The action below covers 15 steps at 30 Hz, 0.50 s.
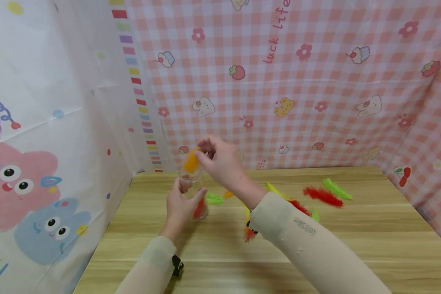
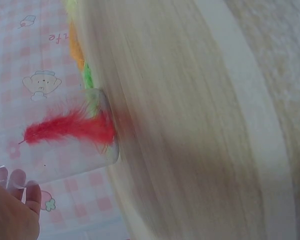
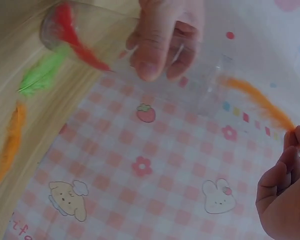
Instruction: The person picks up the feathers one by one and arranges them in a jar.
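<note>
My left hand grips a tall, clear plastic jar that stands upright on the wooden table. Inside, low in the jar, is a red feather with its quill pointing up toward the mouth. Above the rim, my right hand pinches an orange feather by one end between thumb and fingers. In the right wrist view the far end of this orange feather is right at the jar's open mouth. The left thumb and fingers wrap the jar's upper half.
Beside the jar lie a green feather and another orange feather. Farther right on the table are a red feather, a green one and a yellow one. Checked pink cloth hangs behind the table.
</note>
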{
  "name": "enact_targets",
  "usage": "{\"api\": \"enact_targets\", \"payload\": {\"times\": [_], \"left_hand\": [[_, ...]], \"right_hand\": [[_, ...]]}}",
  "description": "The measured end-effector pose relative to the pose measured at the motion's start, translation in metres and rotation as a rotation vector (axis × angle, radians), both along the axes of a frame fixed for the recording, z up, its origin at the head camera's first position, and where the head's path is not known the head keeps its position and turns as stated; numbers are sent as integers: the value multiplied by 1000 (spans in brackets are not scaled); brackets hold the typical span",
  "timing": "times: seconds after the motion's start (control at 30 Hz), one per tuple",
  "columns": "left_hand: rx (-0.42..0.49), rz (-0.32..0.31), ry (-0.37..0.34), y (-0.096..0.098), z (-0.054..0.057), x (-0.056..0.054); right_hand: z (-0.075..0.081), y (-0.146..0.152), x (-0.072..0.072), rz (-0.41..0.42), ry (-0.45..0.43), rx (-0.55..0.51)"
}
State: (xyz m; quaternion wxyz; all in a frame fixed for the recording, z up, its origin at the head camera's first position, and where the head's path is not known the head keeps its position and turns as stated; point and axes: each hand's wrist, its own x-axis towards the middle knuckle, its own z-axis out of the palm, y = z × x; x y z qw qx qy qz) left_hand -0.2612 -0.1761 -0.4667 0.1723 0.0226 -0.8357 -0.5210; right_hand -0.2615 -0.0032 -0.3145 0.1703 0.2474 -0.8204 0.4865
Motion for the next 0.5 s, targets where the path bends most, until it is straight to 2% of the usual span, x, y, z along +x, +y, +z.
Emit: {"api": "enact_targets", "payload": {"times": [0.3, 0.5], "left_hand": [[8, -7, 17, 2, 0, -1], [3, 3, 11, 1, 0, 0]], "right_hand": [[-13, -5, -4, -8, -7, 194], [-17, -4, -4, -3, -15, 202]]}}
